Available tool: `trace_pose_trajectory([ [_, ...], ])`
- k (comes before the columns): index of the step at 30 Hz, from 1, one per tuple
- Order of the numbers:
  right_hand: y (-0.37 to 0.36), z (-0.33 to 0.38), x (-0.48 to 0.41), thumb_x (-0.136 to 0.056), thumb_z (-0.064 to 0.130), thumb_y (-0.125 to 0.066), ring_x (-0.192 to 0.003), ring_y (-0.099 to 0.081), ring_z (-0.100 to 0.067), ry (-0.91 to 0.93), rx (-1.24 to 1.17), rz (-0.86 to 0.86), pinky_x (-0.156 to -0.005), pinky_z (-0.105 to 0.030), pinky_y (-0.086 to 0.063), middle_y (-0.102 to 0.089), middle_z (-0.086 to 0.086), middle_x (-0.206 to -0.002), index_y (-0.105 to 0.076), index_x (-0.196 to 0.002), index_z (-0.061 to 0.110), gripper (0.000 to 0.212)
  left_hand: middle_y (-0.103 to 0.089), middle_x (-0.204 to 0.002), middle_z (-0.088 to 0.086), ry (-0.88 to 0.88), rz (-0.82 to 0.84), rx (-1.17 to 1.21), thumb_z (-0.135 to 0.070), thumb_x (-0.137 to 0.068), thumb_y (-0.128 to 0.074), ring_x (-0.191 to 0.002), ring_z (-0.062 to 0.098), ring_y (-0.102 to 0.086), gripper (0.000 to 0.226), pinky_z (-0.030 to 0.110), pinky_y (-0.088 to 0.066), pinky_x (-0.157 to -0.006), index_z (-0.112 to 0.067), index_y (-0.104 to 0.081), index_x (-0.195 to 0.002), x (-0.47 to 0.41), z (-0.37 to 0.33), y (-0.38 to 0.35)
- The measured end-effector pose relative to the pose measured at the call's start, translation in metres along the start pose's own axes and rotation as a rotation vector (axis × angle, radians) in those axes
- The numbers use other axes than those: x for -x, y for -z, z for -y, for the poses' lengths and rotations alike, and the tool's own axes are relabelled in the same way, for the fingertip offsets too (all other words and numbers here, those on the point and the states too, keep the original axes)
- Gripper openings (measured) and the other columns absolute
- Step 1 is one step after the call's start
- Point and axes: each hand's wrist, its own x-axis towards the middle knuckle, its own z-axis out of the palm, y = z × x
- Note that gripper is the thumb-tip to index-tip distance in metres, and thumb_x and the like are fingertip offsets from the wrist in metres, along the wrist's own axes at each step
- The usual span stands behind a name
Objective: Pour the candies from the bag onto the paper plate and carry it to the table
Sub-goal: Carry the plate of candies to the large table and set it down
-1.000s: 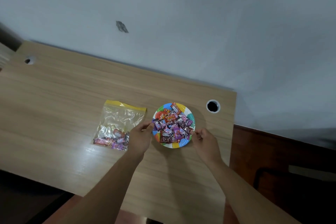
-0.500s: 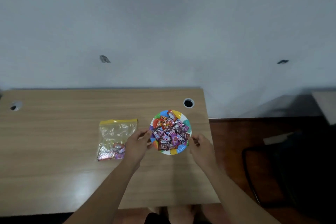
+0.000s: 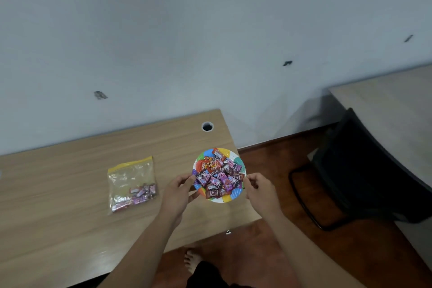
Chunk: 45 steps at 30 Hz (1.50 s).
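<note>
Left hand and right hand each pinch opposite rims of the colourful round paper plate heaped with wrapped candies, over the wooden table.

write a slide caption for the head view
Both hands, left hand and right hand, hold the candy-filled paper plate by its rim at the desk corner.

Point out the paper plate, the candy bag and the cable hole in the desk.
paper plate [image 3: 236, 195]: head view, bare blue patch of near-right rim.
candy bag [image 3: 131, 176]: head view, clear empty middle of the plastic.
cable hole [image 3: 207, 126]: head view, dark centre of the grommet.
</note>
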Motion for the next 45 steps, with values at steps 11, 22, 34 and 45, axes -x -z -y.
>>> trace_pose_trajectory([
  [11, 0.117, -0.112, 0.127, -0.103, 0.033, -0.068, -0.059, -0.073, -0.008, -0.088, -0.144, -0.155, -0.063, -0.033, -0.060, -0.081, 0.002, -0.079, -0.074, -0.092, 0.026, 0.015, -0.084, -0.101, 0.013, 0.038, 0.169, -0.127, -0.017, -0.106, -0.068, -0.091, 0.025, -0.076, 0.012, 0.043, -0.065, -0.090, -0.008, -0.077, -0.105, 0.118, 0.062, -0.095],
  [22, 0.219, -0.235, 0.258, -0.104, 0.037, -0.068, -0.058, -0.070, -0.004, -0.277, -0.312, -0.403, -0.058, -0.023, -0.055, -0.078, 0.003, -0.077, -0.076, -0.097, 0.023, 0.018, -0.086, -0.107, 0.014, 0.104, 0.438, -0.337, -0.018, -0.105, -0.069, -0.109, 0.031, -0.081, 0.017, 0.045, -0.066, -0.096, -0.009, -0.076, -0.119, 0.220, 0.143, -0.212],
  [34, 0.303, -0.337, 0.350, -0.103, 0.033, -0.071, -0.063, -0.071, -0.010, -0.450, -0.538, -0.729, -0.057, -0.023, -0.054, -0.080, 0.000, -0.079, -0.074, -0.093, 0.015, 0.021, -0.087, -0.103, 0.009, 0.081, 0.772, -0.616, -0.022, -0.104, -0.071, -0.103, 0.025, -0.082, 0.015, 0.036, -0.068, -0.084, -0.014, -0.079, -0.115, 0.294, 0.202, -0.368],
  [45, 0.425, -0.418, 0.349, -0.104, 0.035, -0.070, -0.065, -0.070, -0.008, -0.572, -0.518, -0.884, -0.055, -0.024, -0.053, -0.082, -0.001, -0.086, -0.075, -0.096, 0.018, 0.019, -0.086, -0.107, 0.010, 0.110, 0.949, -0.720, -0.024, -0.104, -0.072, -0.105, 0.025, -0.082, 0.019, 0.039, -0.068, -0.086, -0.013, -0.077, -0.119, 0.323, 0.257, -0.543],
])
